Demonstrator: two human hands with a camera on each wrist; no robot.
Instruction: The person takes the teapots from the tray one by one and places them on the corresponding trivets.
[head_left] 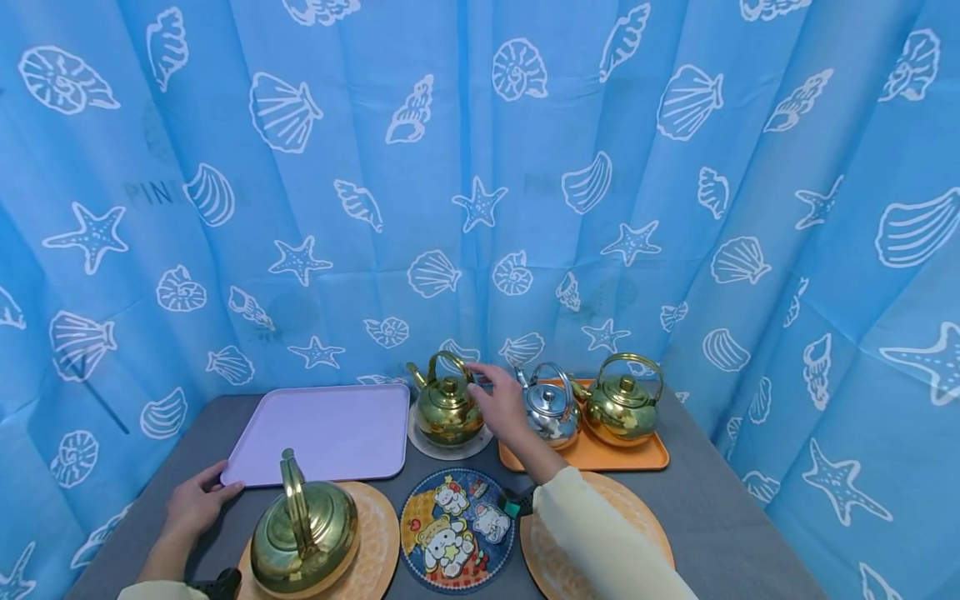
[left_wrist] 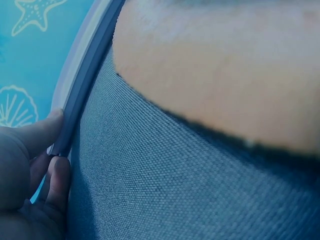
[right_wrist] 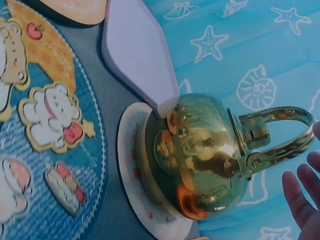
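Observation:
My left hand [head_left: 197, 504] grips the near left corner of a lilac tray [head_left: 322, 433]; in the left wrist view the thumb and a finger are at the tray's rim [left_wrist: 80, 85]. At the back middle, a gold teapot [head_left: 446, 419] with an arched handle stands on a pale round mat [head_left: 420, 446]. Beside its handle is my right hand [head_left: 504, 404], fingers loosely extended and not curled round it. The right wrist view has this teapot [right_wrist: 205, 155] tipped sideways by the camera's angle, with fingertips [right_wrist: 295, 190] close to the handle.
A larger-looking gold teapot [head_left: 303, 533] sits on a round tan mat [head_left: 378, 533] in front. A silver teapot [head_left: 551, 417] and another gold teapot [head_left: 622, 408] stand on an orange tray [head_left: 592, 457]. A cartoon mat [head_left: 457, 533] and another tan mat [head_left: 637, 533] lie nearer.

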